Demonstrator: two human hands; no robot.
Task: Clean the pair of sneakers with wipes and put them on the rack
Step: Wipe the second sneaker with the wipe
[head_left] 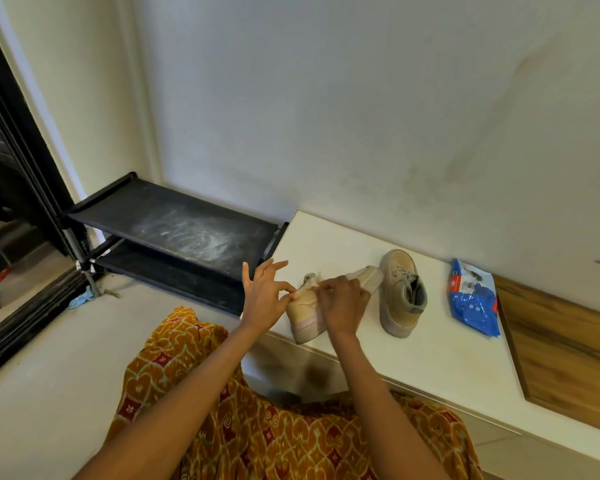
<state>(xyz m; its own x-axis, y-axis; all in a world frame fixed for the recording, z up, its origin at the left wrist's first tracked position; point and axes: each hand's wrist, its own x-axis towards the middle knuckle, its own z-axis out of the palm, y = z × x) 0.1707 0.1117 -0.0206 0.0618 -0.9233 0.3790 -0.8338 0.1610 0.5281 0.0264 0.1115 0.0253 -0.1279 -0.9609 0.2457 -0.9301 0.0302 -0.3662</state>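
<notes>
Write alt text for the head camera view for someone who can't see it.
Two hands, left hand and right hand, hold a beige sneaker tipped on a white ledge. Its mate and a blue wipes pack lie rightward; black rack stands left.

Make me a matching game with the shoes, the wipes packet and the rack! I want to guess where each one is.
Things:
1. sneaker on its side
2. upright sneaker
3. wipes packet
4. shoe rack

Places:
A. on the floor, left of the white ledge
B. between both hands
C. farthest right on the ledge
D. standing alone, mid-ledge

Pairs: 1-B, 2-D, 3-C, 4-A
</notes>
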